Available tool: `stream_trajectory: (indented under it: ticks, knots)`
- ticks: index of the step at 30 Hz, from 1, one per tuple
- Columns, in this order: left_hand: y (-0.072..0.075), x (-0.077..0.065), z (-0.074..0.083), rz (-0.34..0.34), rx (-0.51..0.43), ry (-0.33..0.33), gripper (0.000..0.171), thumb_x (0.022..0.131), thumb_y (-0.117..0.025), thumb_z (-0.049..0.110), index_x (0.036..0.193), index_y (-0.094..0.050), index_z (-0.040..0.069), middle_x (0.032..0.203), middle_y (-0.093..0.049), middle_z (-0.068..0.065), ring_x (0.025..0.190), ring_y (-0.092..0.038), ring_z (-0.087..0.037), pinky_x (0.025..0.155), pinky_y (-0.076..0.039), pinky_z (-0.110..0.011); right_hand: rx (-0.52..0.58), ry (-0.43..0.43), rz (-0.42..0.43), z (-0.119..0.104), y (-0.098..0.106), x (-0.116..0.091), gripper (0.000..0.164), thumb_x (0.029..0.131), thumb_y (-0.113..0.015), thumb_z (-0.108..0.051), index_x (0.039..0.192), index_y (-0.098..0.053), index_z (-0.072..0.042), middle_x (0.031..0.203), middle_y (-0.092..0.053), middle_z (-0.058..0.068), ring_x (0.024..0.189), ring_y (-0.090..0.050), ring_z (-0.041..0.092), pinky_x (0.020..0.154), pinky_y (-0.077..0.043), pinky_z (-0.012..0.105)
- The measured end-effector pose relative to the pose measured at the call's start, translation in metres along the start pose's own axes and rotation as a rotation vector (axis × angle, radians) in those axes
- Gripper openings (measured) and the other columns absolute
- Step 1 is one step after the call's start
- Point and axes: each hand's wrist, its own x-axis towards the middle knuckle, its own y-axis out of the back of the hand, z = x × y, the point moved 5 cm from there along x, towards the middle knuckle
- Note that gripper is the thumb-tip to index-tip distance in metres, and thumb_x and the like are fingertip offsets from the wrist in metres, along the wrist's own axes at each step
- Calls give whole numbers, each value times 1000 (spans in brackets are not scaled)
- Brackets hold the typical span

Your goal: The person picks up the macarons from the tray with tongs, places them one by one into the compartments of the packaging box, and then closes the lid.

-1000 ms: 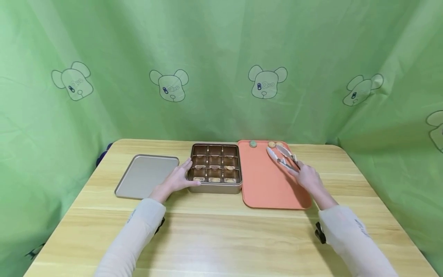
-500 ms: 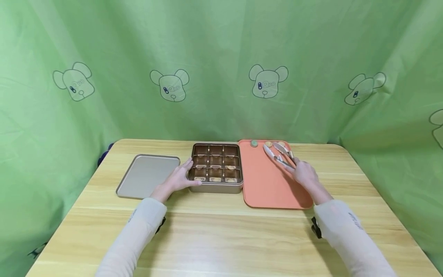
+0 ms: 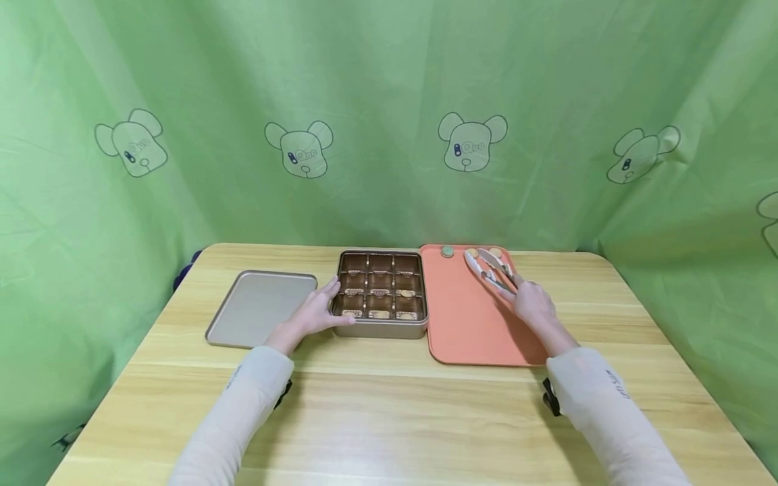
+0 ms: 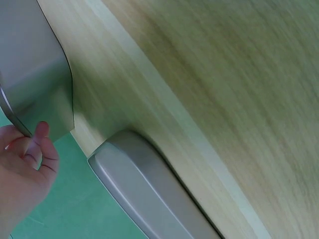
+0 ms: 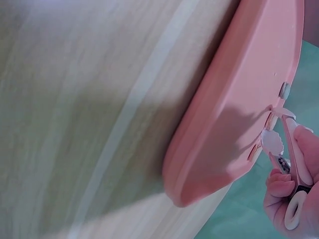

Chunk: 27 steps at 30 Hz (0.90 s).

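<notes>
My left hand (image 3: 314,312) holds the near left corner of a bronze tin box (image 3: 379,329), thumb along the front rim and fingers along the left side. Brown plastic compartments fill the box; pale patches show at several of their front walls, too small to identify. My right hand (image 3: 533,304) grips a pair of tongs (image 5: 294,149) above the coral tray (image 3: 464,324). The tong tips are spread, one on each side of an orange-tan macaron (image 3: 472,252) at the tray's far edge. A green macaron (image 3: 447,251) lies left of it, another tan macaron (image 3: 495,252) to the right.
A flat bronze lid (image 3: 261,309) lies on the wooden table (image 3: 377,412) left of the box. The tray stands against the box's right side. A green curtain (image 3: 389,202) with bear faces hangs behind the table and at both sides.
The right hand and tongs have shifted slightly left, and the tong tips now straddle the middle macaron. The left hand keeps its place on the box.
</notes>
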Motion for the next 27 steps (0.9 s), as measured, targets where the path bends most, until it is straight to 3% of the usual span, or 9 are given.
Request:
stream_trajectory:
  ticks: [5, 17, 27]
  knots:
    - [0, 1, 1, -4, 2, -4, 97, 72, -72, 45, 139, -25, -7, 150, -13, -18, 134, -18, -41, 111, -15, -47, 1, 4, -7, 3, 1, -4, 63, 93, -46, -42, 139, -32, -1, 118, -45, 38, 99, -48, 54, 65, -46, 54]
    - [1, -1, 1, -12, -4, 11, 97, 72, -72, 45, 139, -24, -7, 150, -12, -17, 135, -16, -39, 111, -14, -50, -14, 111, 76, 10, 10, -16, 60, 91, -51, -38, 134, -39, 2, 107, -51, 38, 93, -50, 55, 69, -45, 58]
    - [1, -1, 3, -12, 2, 2, 98, 72, -71, 46, 139, -25, -7, 150, -13, -18, 135, -16, -40, 111, -14, -51, 4, 138, 108, 14, 16, -29, 59, 91, -53, -36, 132, -40, 5, 104, -51, 42, 89, -51, 56, 67, -44, 59]
